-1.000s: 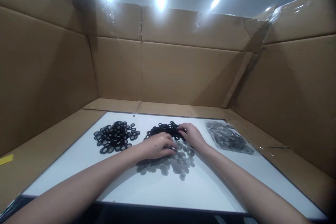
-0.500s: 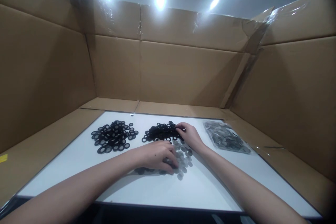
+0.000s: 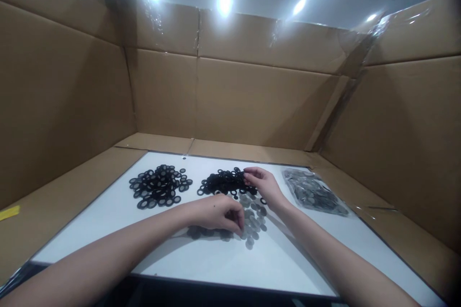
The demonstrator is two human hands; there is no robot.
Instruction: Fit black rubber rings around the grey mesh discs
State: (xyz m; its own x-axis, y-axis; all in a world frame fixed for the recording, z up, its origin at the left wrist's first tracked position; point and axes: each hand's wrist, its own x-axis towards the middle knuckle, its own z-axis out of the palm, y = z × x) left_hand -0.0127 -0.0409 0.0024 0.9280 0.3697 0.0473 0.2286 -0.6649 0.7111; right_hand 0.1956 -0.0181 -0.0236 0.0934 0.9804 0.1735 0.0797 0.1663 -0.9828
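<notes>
So the left hand [image 3: 220, 212] is right over the pile of translucent grey discs [image 3: 254, 220], palm down, fingers curled. Its grip looks narrow, thumb close to the fingertips, but I can't tell if it's fully closed or has a disc in it. The right hand [image 3: 264, 184] is at the right end of the black rings [image 3: 223, 181], the heap just beyond the discs. Narrow grip there too, and again I can't tell whether a ring is caught in it.

Over to the left is another pile, black rings with grey centres [image 3: 158, 186], well apart from the heap in the middle. On the right a clear plastic bag [image 3: 313, 193] full of grey discs lies flat. All of it sits on a white counter [image 3: 281, 268] with cardboard walls [image 3: 259, 100] around it (plus a bit of yellow tape [image 3: 9, 213] at far left).
</notes>
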